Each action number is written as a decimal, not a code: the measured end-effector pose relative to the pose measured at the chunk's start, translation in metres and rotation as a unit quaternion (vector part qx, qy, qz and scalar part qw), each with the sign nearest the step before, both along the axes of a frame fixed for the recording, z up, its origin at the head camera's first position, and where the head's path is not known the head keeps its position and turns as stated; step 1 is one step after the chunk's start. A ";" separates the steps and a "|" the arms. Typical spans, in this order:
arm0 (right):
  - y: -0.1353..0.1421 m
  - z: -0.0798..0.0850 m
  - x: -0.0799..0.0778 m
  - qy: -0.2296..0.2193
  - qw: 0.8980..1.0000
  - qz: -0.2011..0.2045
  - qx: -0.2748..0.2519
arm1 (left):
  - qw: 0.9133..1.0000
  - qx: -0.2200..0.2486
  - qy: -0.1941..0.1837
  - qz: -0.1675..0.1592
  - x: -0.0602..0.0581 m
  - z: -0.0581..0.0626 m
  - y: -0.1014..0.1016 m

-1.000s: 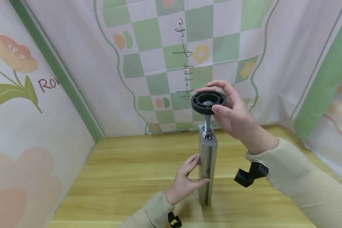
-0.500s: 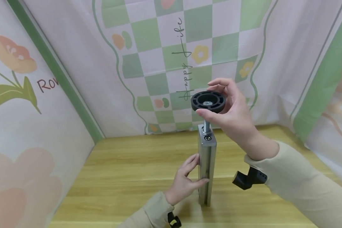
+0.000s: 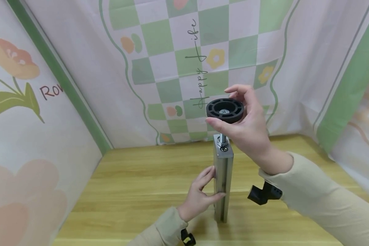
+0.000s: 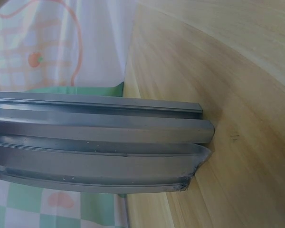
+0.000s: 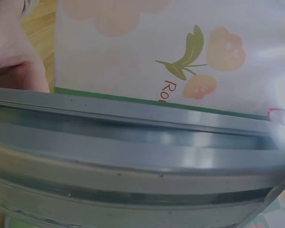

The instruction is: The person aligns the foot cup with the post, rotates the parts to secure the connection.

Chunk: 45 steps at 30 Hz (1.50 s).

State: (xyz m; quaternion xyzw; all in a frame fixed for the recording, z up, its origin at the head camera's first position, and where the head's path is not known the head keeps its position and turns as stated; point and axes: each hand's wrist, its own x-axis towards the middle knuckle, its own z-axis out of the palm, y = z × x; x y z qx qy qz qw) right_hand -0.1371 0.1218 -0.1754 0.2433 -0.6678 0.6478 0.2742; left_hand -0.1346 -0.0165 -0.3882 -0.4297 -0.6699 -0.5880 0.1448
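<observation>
A silver aluminium extrusion profile (image 3: 222, 174) stands upright on the wooden table. From its top end a threaded stud (image 3: 222, 138) rises with a nut, beside a screw head. The stud carries a round black levelling foot (image 3: 211, 111), its ribbed hollow side facing up. My right hand (image 3: 251, 131) holds the foot by its rim, thumb along the near side, fingers round the far right. Lower down, my left hand (image 3: 197, 196) grips the profile with the thumb across its near face. The left wrist view has the profile's lower end (image 4: 104, 128) meeting the table.
The wooden table (image 3: 126, 191) reaches back to a hanging checkered cloth (image 3: 187, 61). Printed cloth also walls off the left (image 3: 24, 136) and right sides. A black wrist camera (image 3: 265, 193) hangs under the right sleeve.
The right thumb has slid leftward along the foot's near rim, and the right wrist has shifted slightly left. The left hand and the profile stay in place.
</observation>
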 end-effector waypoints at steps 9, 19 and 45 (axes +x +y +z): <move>0.009 -0.009 -0.012 -0.005 0.978 0.183 -0.103 | 1.000 0.003 0.024 -0.003 -0.002 -0.002 0.002; 0.022 -0.002 -0.040 -0.179 0.791 0.532 -0.244 | 1.000 0.001 -0.019 0.007 0.002 -0.001 0.000; 0.016 -0.009 -0.045 -0.149 0.700 0.657 -0.238 | 1.000 0.002 0.000 0.007 -0.001 -0.002 -0.001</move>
